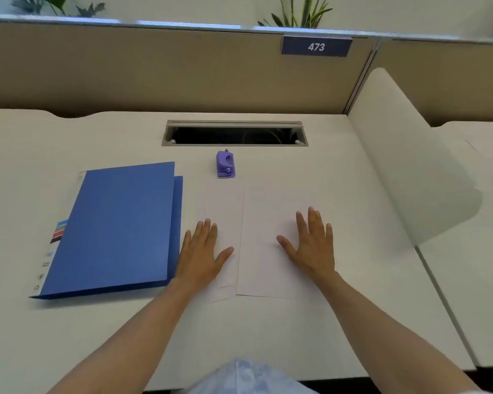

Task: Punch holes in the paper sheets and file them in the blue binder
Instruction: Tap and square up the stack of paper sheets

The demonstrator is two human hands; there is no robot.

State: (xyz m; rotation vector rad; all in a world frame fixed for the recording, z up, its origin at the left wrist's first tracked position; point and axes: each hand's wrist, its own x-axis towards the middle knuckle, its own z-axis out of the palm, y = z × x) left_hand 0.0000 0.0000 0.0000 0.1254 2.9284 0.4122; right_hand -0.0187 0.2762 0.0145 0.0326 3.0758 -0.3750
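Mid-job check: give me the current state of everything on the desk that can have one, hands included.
blue binder: closed, flat on the desk.
hole punch: untouched, standing beyond the sheets.
paper sheets: flat, loosely overlapped, not in the punch.
cable hatch: open.
left hand: open, palm down on the left sheets.
right hand: open, palm down on the right sheet.

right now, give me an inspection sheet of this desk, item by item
surface: white desk, flat.
job's things: blue binder closed, at left; purple hole punch beyond the paper sheets, untouched.
clutter: nothing seen.
grippers: left hand and right hand open, flat on the sheets.
cables: dark shapes in the desk's cable slot, unclear.
surroundings: partition with sign 473; plants behind.
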